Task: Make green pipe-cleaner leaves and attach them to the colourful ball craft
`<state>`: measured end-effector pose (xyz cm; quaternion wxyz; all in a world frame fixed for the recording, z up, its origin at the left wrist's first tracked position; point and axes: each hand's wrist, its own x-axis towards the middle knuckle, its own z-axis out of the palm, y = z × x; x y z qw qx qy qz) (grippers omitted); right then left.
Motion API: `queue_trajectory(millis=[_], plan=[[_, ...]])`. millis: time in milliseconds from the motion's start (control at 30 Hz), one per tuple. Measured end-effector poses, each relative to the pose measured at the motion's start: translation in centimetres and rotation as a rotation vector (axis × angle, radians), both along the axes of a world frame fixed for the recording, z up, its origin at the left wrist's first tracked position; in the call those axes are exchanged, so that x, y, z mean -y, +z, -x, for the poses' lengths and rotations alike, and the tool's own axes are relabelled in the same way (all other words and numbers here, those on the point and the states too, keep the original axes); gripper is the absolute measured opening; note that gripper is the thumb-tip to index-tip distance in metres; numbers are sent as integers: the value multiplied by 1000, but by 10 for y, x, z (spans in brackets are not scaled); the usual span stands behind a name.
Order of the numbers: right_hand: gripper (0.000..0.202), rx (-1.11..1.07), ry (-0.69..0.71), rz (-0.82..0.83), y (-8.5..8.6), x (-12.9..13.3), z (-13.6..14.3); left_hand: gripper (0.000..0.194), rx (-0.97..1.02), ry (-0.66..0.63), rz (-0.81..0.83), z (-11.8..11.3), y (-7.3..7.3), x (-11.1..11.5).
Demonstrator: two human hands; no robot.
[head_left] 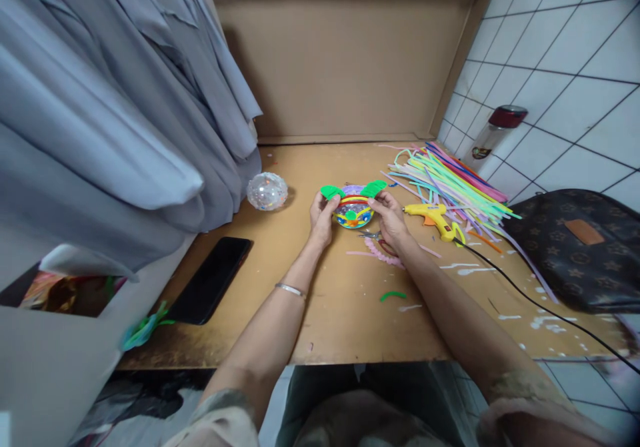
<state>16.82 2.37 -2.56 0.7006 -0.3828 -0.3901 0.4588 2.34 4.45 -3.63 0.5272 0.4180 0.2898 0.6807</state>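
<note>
Between my two hands is a round, clear craft ball [354, 215] decorated with coloured pipe cleaners, with two green ear-like pieces on top and a red and yellow band across it. My left hand [323, 219] grips its left side, thumb beside the left green piece. On the opposite side my right hand [389, 217] grips it, thumb by the right green piece. Just below the ball lie scissors [387, 247], partly hidden by my right hand, and a pink, wavy pipe cleaner piece [379, 252]. A short green piece [393, 295] rests nearer the table's front edge.
A yellow glue gun [433, 217] with a black cord lies right, before a pile of pipe cleaners [450, 183]. Farther right are a bottle [493, 137] and a brown bag [580, 250]. Left are a clear ball [267, 191], a phone [210, 280] and hanging grey cloth [125, 100].
</note>
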Motion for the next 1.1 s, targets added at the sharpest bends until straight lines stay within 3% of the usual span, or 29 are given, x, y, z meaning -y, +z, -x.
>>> queue_trajectory(millis=[633,1100], plan=[[42,-36,73,24,2,3,4,49,104,-52,160,2,-2,-3],[41,-33,79,4,3,4,5,50,75,-70,134,-2,-3,-1]])
